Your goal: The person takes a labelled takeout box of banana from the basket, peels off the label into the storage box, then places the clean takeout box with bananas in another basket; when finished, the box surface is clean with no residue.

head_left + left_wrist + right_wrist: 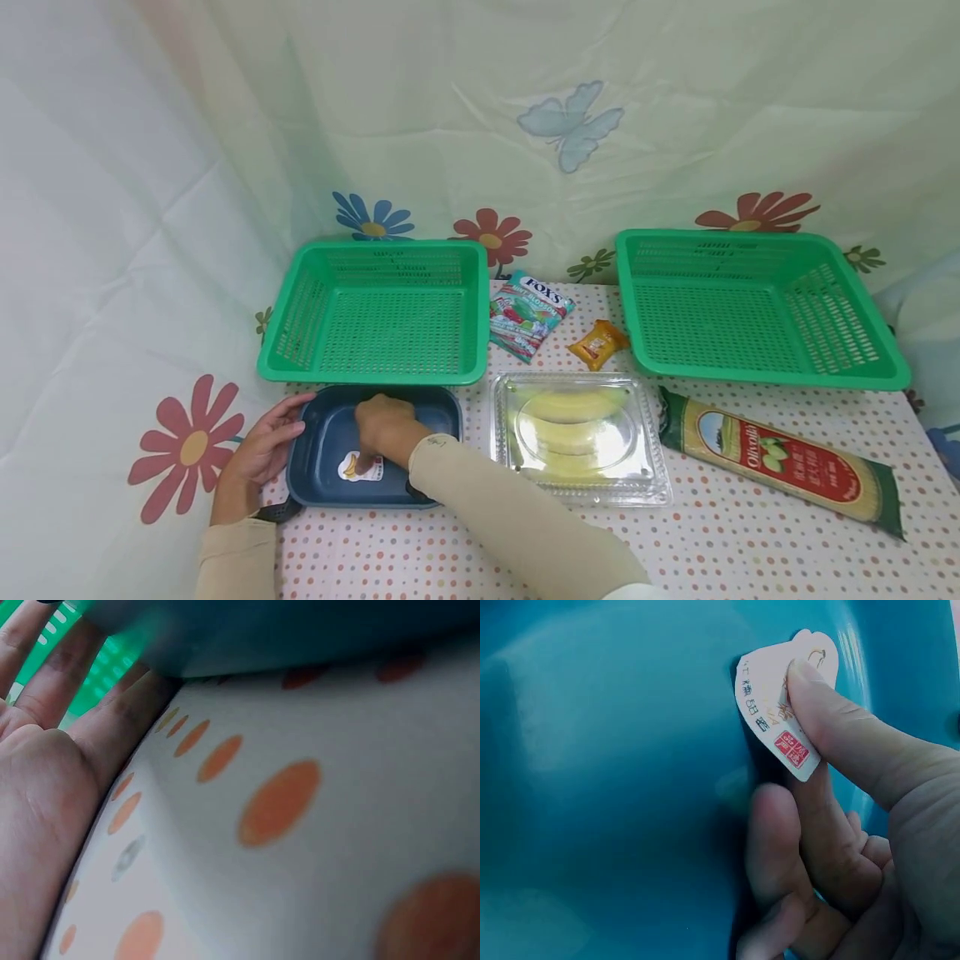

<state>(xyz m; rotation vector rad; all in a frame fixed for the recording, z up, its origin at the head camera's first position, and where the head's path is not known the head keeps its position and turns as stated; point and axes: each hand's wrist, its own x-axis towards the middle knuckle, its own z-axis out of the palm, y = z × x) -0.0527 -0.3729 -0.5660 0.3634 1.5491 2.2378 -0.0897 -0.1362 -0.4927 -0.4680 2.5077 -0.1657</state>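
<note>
Sticker (pixel 780 705) on floor of blue tray (pixel 330 433), 7 o'clock on worktop (pixel 750 533). Right hand (pixel 386 429) pinches sticker, edge lifted; peel looks begun, unfinished. Left hand (pixel 262 450), fingers straight, steadies tray's 9 o'clock rim.

Two green baskets (pixel 375 312) (pixel 757 308); one blue tray (pixel 330 442); one sticker (pixel 360 467); one clear clamshell box (pixel 581 437); one spaghetti packet (pixel 780 462); one candy bag (pixel 528 315); one orange sachet (pixel 597 343); two hands (pixel 262 446) (pixel 386 425).

A table is covered by a white cloth with orange polka dots (pixel 750 550); from 9 to 3 o'clock, a pale green flower-and-butterfly-printed fabric backdrop (pixel 465 117) is hung.
</note>
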